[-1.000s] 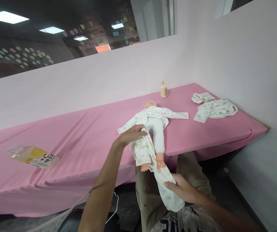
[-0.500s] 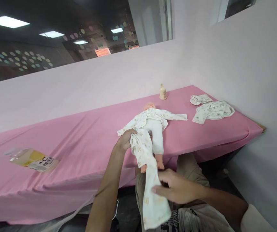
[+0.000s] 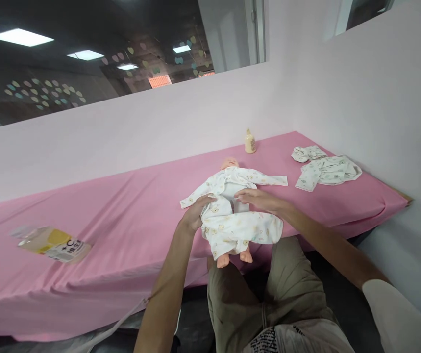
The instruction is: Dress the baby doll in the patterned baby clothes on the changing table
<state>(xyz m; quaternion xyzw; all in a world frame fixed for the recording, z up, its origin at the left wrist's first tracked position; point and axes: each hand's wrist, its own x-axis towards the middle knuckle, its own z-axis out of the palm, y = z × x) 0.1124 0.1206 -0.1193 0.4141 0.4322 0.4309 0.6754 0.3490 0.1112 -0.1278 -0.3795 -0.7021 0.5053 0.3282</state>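
A baby doll [image 3: 230, 163] lies on its back at the near edge, in a white printed top [image 3: 215, 182] with its sleeves spread. Printed baby trousers [image 3: 218, 218] cover one leg; their other leg lies sideways across the doll's shins. My left hand [image 3: 196, 212] is closed on the waist of the trousers, at the doll's left-hand side in view. Over the other thigh reaches my right hand [image 3: 256, 197], fingers stretched out and touching the doll's white body near the hip. Both feet [image 3: 223, 260] stick out below the cloth.
A pink cloth [image 3: 133, 206] covers the long table. A pump bottle [image 3: 250, 142] stands behind the doll, folded printed baby clothes [image 3: 330, 170] lie at the right, and a large labelled bottle [image 3: 54, 243] lies at the left. Walls border the back and right.
The loose trouser leg, which hung down over the table's edge, now lies across the shins. My right hand has let it go and moved up to the doll's hip. My left hand keeps its hold.
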